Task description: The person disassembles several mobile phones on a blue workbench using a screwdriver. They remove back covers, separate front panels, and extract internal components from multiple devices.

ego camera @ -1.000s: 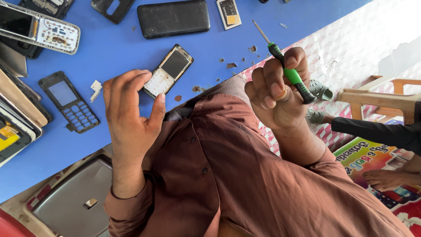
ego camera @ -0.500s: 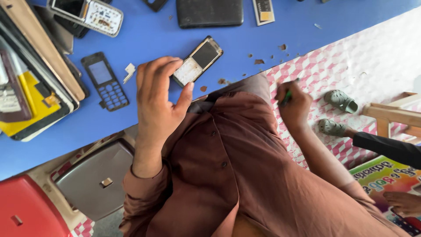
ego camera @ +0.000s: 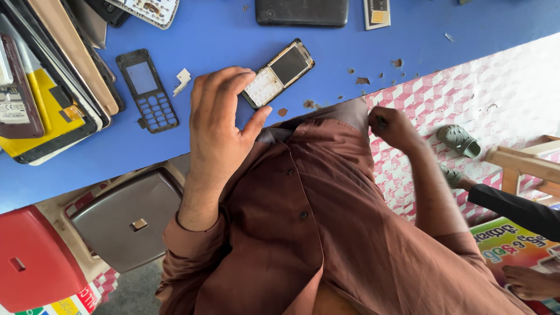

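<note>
Compared with the view half a second earlier, the right hand (ego camera: 392,127) is sitting lower against the brown shirt (ego camera: 326,233), and the green screwdriver seen in it earlier is no longer showing; only a thin dark tip is sticking out above the fist. The left hand (ego camera: 220,119) is staying at the phone. The opened phone (ego camera: 277,73) is lying slantwise on the blue table (ego camera: 233,35), face up, with a dark screen in its upper half and a pale, bare keypad area below. The left hand is resting half open, fingers curved over the lower end and thumb tip touching the phone's lower edge. The right hand is closing into a fist at the table's edge; what it is holding cannot be told. A black keypad frame (ego camera: 147,88) is lying to the left.
</note>
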